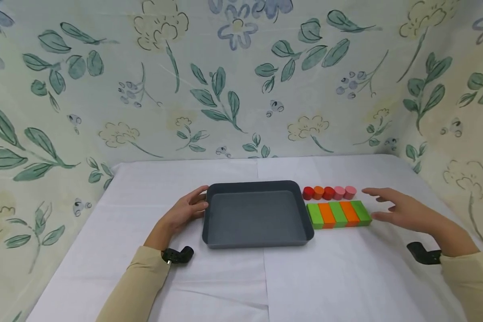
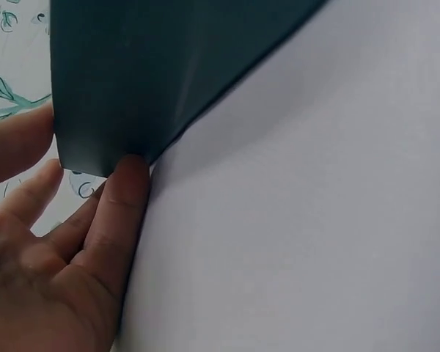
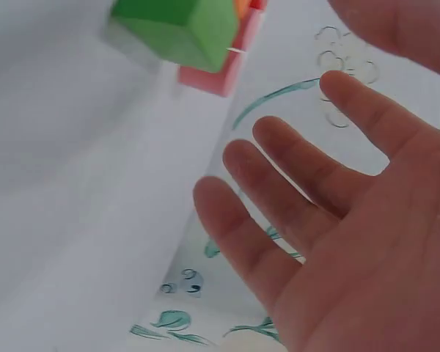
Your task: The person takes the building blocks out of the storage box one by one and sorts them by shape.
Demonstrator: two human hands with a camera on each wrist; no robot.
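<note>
A dark grey rectangular tray lies flat on the white cloth in the head view. At its left side is my left hand, fingers loosely extended; in the left wrist view fingertips touch the tray's outer wall. To the tray's right, a row of alternating green and orange rectangular blocks lies side by side. Behind them stand several short cylinders, coloured red, orange and pink. My right hand hovers just right of both rows, fingers spread and holding nothing; the green end block is nearest.
A white cloth with creases covers the table. Floral fabric hangs behind the table and along both sides. Black wrist-camera mounts sit on both wrists, below the hands.
</note>
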